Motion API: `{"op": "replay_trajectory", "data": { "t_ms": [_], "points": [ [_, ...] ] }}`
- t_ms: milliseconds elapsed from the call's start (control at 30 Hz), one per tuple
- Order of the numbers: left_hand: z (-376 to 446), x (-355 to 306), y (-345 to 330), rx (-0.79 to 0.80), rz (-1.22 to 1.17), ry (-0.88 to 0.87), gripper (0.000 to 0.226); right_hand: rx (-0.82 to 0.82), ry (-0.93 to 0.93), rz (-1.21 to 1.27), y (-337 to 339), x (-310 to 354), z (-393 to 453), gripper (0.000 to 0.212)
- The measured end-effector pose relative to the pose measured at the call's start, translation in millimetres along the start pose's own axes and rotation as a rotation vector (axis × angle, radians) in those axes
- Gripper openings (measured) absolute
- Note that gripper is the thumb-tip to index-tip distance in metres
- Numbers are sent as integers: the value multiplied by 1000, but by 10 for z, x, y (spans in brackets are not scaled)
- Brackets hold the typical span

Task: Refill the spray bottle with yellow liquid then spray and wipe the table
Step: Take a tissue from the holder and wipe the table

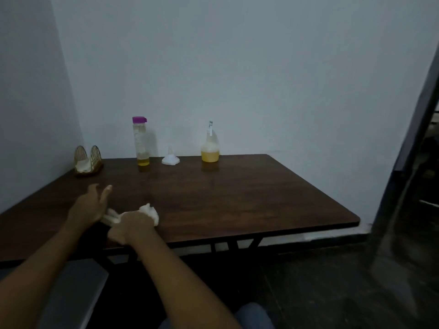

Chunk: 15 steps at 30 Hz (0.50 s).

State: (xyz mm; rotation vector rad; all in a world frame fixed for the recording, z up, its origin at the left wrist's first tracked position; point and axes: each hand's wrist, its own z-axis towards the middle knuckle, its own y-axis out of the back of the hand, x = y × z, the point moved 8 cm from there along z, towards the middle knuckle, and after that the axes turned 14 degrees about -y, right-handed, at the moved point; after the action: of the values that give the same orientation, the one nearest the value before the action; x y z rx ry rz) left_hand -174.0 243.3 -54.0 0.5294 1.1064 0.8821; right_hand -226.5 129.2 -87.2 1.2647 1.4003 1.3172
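Dim light falls on a dark wooden table pushed into the corner of a pale, bare-walled room, with a dark floor off to the right. At the table's near edge, the right hand is curled over a crumpled white tissue, fingers bent around the wad and pressing it to the wood; part of the tissue sticks out beyond the knuckles and part trails back toward the other hand. Just to the left of that grip, the left hand hovers or rests low over the tabletop with its fingers straight and spread, holding nothing; whether its heel touches the trailing tissue cannot be told.

Well beyond the grip, along the far edge by the wall, stand the task's other things. Far ahead and to the right of the tissue is the spray bottle, upright, its trigger head on, with yellow liquid filling its lower part. Left of it, almost straight ahead of the grip, a small white funnel sits mouth-down on the table. Just beyond the funnel's left side stands a tall clear bottle with a purple cap, a shallow layer of yellow liquid at its bottom. Farthest left, ahead of the open hand, a gold wire napkin holder holds white napkins.
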Motion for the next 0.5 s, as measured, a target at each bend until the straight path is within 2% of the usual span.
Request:
{"op": "replay_trajectory", "data": {
  "t_ms": [67,133,200,267,400,500],
  "points": [
    [-178,-144,-105,26,-2,-11,63,-25,-5,-37,142,-411,-283,52],
    [-338,-385,-278,44,0,-42,64,-54,-108,42,208,-1029,-448,52],
    [-443,-743,-452,25,-23,-108,63,-31,-204,85,215,-1650,-613,51],
    [-550,-1201,-648,9,-71,-197,59,-24,-207,175,263,-2115,-867,48],
    [-979,-2275,-1227,112,-126,-473,44,-96,-261,279,383,-2996,-1458,36],
    [-1451,-3095,-1605,79,-141,-706,32,-250,-357,256,476,-3557,-1890,25]
  ]
}}
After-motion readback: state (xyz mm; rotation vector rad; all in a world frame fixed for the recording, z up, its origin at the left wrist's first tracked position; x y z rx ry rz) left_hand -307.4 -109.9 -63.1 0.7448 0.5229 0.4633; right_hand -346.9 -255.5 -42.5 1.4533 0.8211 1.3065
